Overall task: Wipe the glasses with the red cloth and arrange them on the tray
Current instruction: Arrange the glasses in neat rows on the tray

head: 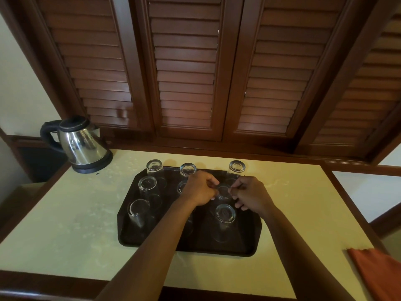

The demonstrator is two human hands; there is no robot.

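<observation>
On a pale yellow countertop [65, 224] below dark louvred shutters [186, 72], both the left hand [200, 189] and right hand [251, 195] pinch one upturned glass [223, 192] on the black tray [249, 246].

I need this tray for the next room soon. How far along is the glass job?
Nearly done, it seems. Upside-down glasses already stand in rows on the dark tray, and the red cloth lies set aside at the counter's right edge. In hand: the left hand and right hand grip the middle glass, apparently positioning it. Little else seems left.
</observation>
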